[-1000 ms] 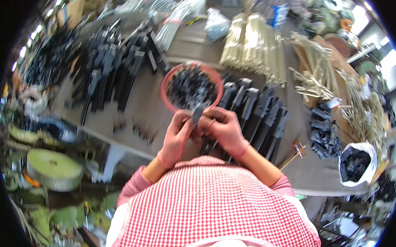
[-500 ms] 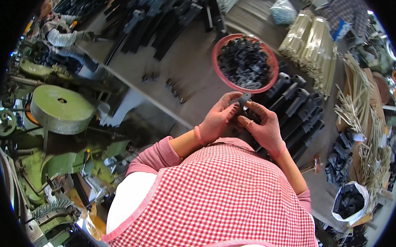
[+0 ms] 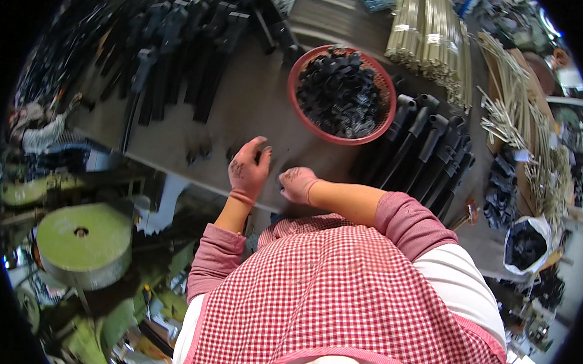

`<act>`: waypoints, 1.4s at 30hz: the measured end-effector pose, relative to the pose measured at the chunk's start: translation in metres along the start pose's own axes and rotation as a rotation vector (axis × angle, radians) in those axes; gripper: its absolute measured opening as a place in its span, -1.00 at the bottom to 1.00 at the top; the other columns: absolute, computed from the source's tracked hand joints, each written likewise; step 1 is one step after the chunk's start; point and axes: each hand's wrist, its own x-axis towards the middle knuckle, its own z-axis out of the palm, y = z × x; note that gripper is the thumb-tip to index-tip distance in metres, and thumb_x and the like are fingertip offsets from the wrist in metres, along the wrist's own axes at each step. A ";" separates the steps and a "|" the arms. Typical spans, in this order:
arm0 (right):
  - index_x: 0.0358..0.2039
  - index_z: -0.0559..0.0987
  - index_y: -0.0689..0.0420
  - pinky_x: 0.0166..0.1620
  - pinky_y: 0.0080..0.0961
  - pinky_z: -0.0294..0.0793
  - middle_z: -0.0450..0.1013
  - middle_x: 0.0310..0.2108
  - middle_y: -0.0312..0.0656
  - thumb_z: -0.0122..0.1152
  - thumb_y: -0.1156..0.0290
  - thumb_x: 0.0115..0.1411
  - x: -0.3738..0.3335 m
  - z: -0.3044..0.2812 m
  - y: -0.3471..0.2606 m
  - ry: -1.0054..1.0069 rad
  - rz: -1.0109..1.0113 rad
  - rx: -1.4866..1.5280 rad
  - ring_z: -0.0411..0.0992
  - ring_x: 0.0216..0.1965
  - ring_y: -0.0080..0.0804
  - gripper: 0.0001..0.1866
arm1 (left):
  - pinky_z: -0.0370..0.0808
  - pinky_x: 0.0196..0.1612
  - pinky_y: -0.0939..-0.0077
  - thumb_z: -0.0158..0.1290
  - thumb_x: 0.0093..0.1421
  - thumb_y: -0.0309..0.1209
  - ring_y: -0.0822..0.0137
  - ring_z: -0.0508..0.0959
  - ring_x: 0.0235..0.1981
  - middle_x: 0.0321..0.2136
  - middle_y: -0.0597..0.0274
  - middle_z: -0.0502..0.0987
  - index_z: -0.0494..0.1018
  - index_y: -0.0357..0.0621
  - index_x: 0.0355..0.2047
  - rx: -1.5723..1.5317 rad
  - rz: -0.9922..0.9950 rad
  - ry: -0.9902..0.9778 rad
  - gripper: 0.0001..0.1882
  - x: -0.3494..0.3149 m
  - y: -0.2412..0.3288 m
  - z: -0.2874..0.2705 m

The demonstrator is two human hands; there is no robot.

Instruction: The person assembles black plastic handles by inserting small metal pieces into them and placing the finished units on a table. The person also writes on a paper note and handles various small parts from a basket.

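- The left hand in a smudged pink glove point(image 3: 248, 167) is raised over the near edge of the brown-grey flat-topped table point(image 3: 253, 102); its fingers bend loosely, the thumb stands apart from them, and nothing shows in its grasp.
- The right hand in a matching pink glove point(image 3: 298, 184) is to its right, a gap between the two, knuckles up and fingers curled under; whether it grips anything cannot be told.
- Small dark parts point(image 3: 231, 154), blurred, lie on the table just beside the left hand, with more of them further left.
- The round red plastic basket with a perforated wall point(image 3: 382, 78) sits beyond the hands, filled with small black curved pieces point(image 3: 341, 96).
- Black tubes with bent heads point(image 3: 433, 146) lie in a row right of the basket, near the right forearm.
- Long black bars with blocky ends point(image 3: 212, 68) are piled at the far left of the table.
- Bundles of pale yellowish slender rods point(image 3: 431, 42) lie beyond the tubes.
- A white bag of black parts point(image 3: 526, 247) stands at the right end.
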 end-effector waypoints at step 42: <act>-0.18 0.63 0.23 -0.42 -0.78 0.33 0.55 -0.38 -0.36 0.34 0.45 0.21 -0.256 -0.126 0.005 1.063 -0.252 1.660 0.41 -0.44 -0.74 -0.80 | 0.46 -0.45 0.63 -0.07 0.42 -0.29 0.47 0.53 -0.46 -0.42 0.27 0.55 0.40 -0.13 0.01 -1.175 -0.150 -0.450 -0.74 -0.040 0.236 0.020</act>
